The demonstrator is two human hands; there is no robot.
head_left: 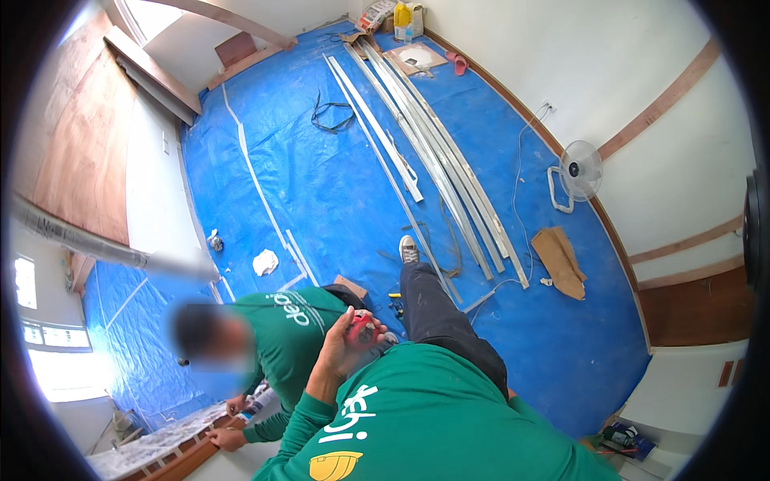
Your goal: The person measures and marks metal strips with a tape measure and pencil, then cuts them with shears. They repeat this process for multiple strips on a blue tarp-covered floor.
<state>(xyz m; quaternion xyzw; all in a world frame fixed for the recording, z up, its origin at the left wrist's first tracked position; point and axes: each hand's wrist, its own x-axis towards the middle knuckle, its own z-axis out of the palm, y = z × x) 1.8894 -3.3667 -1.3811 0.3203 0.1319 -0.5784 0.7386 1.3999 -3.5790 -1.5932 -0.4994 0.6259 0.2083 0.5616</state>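
Left of the blue tarp (337, 184), a co-worker (281, 337) in green crouches over a wooden frame (180, 461). At the tarp's near edge, the left hand (353, 333) is curled around a red tool (361, 327). Farther right, metal strips (433, 160) and a white fan (579, 172) lie on the tarp. The right hand is out of sight.

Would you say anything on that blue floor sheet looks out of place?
Yes: a loose black cable lies tangled beside the long pale strips, and crumpled brown paper sits near the white fan. Nothing looks spilled or broken.
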